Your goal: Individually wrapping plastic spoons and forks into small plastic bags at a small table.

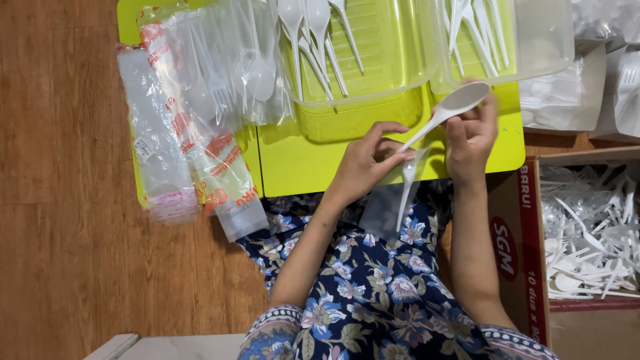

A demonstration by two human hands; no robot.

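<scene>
The right hand point(472, 137) pinches a white plastic spoon point(445, 110) by its handle, bowl pointing to two o'clock, while the left hand point(365, 163) is closed on the mouth of a small clear plastic sleeve point(393, 200) hanging toward six o'clock with a white plastic fork point(407, 190) inside. Keeping the mouth spread and the spoon in line seems wise. At twelve o'clock, clear plastic trays point(373, 60) crowd the lime-green desk point(300, 157); a cardboard box of white cutlery point(587, 233) hems three o'clock, so free room lies over the lap.

Home packing spot on a wooden floor

A lime-green low table point(300, 163) is carrying clear tubs point(393, 60) of plastic cutlery; a cardboard box point(527, 240) is sitting beside its right edge.
</scene>
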